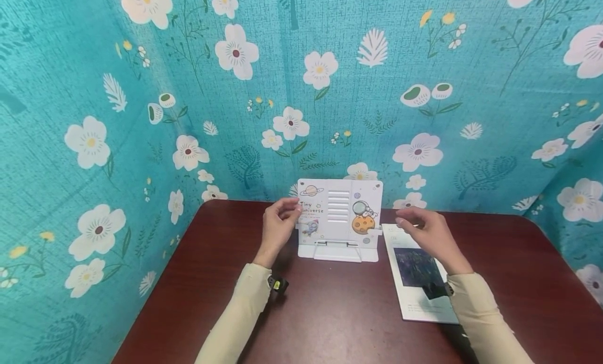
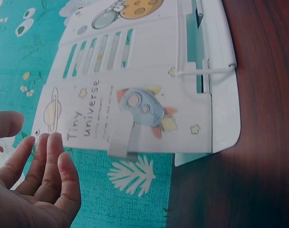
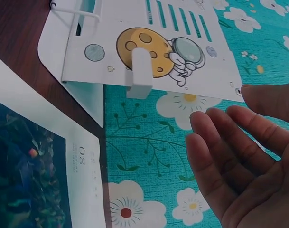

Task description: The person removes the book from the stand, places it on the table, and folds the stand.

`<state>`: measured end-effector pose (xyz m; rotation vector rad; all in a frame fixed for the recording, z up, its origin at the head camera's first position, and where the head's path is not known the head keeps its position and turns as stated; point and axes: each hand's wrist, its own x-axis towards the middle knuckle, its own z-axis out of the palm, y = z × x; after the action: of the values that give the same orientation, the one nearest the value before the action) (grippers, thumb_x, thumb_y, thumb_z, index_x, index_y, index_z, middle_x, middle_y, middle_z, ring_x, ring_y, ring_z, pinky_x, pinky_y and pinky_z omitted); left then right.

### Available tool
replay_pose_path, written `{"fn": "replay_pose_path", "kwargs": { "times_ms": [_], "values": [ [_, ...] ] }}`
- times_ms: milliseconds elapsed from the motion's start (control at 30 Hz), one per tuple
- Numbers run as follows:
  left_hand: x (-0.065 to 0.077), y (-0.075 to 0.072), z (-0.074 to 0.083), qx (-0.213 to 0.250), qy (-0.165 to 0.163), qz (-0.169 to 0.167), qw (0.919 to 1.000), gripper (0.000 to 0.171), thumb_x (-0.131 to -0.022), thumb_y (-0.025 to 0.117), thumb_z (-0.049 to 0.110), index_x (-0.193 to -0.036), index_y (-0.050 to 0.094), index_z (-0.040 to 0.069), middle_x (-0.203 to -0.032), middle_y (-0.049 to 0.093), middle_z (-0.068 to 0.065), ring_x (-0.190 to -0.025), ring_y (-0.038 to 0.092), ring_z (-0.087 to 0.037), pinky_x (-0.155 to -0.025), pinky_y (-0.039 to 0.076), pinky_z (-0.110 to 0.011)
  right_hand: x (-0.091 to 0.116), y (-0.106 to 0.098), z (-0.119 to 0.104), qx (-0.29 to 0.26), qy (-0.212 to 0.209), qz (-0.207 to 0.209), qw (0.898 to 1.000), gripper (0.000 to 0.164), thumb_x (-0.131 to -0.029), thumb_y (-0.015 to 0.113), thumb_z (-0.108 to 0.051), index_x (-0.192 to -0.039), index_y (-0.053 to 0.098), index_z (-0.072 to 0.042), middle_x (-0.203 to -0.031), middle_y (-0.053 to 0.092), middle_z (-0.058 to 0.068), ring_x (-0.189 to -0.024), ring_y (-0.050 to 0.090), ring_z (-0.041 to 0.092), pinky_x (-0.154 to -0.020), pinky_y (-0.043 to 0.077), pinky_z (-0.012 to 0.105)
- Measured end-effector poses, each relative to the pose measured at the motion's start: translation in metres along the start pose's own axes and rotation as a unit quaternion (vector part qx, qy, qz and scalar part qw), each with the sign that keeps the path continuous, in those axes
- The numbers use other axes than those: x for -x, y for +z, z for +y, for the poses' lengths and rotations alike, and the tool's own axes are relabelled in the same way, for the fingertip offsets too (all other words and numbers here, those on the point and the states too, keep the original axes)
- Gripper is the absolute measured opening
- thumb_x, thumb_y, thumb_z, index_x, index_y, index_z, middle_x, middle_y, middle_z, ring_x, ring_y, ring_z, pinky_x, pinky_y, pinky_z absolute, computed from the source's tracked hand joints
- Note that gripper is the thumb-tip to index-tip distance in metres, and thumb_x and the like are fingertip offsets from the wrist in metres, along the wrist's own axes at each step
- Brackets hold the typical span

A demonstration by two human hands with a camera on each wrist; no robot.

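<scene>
A white book stand (image 1: 339, 233) with cartoon space prints and the words "Tiny universe" stands upright on the table, slats in its middle. My left hand (image 1: 278, 225) is at its left edge, fingers loosely bent with nothing in them. In the left wrist view, those fingertips lie close by the printed planet, and a white side clip (image 2: 121, 140) folds over the panel. Past the opposite edge, my right hand (image 1: 431, 235) hovers with relaxed fingers and an empty palm. The right wrist view shows its thumb near the panel's upper corner, plus another clip (image 3: 142, 73) over the moon print.
To the right of the stand, a white booklet or calendar (image 1: 416, 267) with a dark picture lies flat, partly under my right forearm. Behind the dark red wooden table (image 1: 330, 311) hangs a teal flowered cloth (image 1: 282, 81), which also covers the sides.
</scene>
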<state>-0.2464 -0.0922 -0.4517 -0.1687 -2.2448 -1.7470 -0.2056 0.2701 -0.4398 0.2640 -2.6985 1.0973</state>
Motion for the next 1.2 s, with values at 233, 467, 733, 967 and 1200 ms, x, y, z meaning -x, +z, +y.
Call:
{"fn": "replay_pose_path", "kwargs": {
  "times_ms": [233, 467, 733, 967, 1200],
  "values": [
    [-0.006, -0.002, -0.012, -0.002, -0.007, 0.034, 0.9994, 0.027, -0.094, 0.076, 0.01, -0.12, 0.075, 0.005, -0.112, 0.078, -0.014, -0.1, 0.077, -0.03, -0.093, 0.062, -0.048, -0.01, 0.01, 0.003, -0.018, 0.022, -0.006, 1.0, 0.032, -0.102, 0.067, -0.02, -0.128, 0.07, -0.002, -0.127, 0.072, 0.023, -0.104, 0.073, 0.038, -0.078, 0.056, 0.024],
    [-0.007, -0.002, -0.025, -0.02, -0.034, 0.034, 0.9987, 0.032, -0.095, 0.076, 0.013, -0.126, 0.072, 0.006, -0.123, 0.075, -0.014, -0.111, 0.074, -0.032, -0.098, 0.06, -0.048, -0.022, 0.024, 0.008, -0.041, 0.023, -0.002, 0.999, 0.032, -0.103, 0.067, -0.021, -0.127, 0.07, -0.001, -0.122, 0.074, 0.023, -0.104, 0.074, 0.039, -0.083, 0.064, 0.041],
    [-0.011, 0.001, -0.036, -0.028, -0.066, -0.003, 0.9974, 0.035, -0.095, 0.075, 0.013, -0.129, 0.07, 0.007, -0.127, 0.074, -0.015, -0.117, 0.073, -0.033, -0.098, 0.06, -0.048, -0.035, 0.036, 0.008, -0.06, 0.056, -0.006, 0.997, 0.034, -0.104, 0.064, -0.025, -0.13, 0.068, -0.004, -0.125, 0.072, 0.022, -0.114, 0.069, 0.041, -0.098, 0.055, 0.059],
    [-0.01, 0.003, -0.041, -0.037, -0.077, -0.034, 0.9958, 0.034, -0.097, 0.072, 0.014, -0.131, 0.069, 0.01, -0.13, 0.073, -0.015, -0.118, 0.073, -0.033, -0.096, 0.061, -0.047, -0.043, 0.046, 0.012, -0.069, 0.064, -0.014, 0.995, 0.036, -0.102, 0.066, -0.026, -0.127, 0.068, -0.001, -0.124, 0.072, 0.024, -0.116, 0.068, 0.043, -0.101, 0.053, 0.059],
    [-0.009, 0.005, -0.045, -0.043, -0.09, -0.063, 0.993, 0.033, -0.099, 0.07, 0.014, -0.132, 0.068, 0.01, -0.131, 0.071, -0.018, -0.118, 0.072, -0.036, -0.098, 0.06, -0.05, -0.044, 0.052, 0.014, -0.063, 0.054, -0.027, 0.996, 0.035, -0.102, 0.066, -0.022, -0.13, 0.067, -0.001, -0.126, 0.072, 0.025, -0.117, 0.068, 0.044, -0.102, 0.052, 0.061]
  ]
}}
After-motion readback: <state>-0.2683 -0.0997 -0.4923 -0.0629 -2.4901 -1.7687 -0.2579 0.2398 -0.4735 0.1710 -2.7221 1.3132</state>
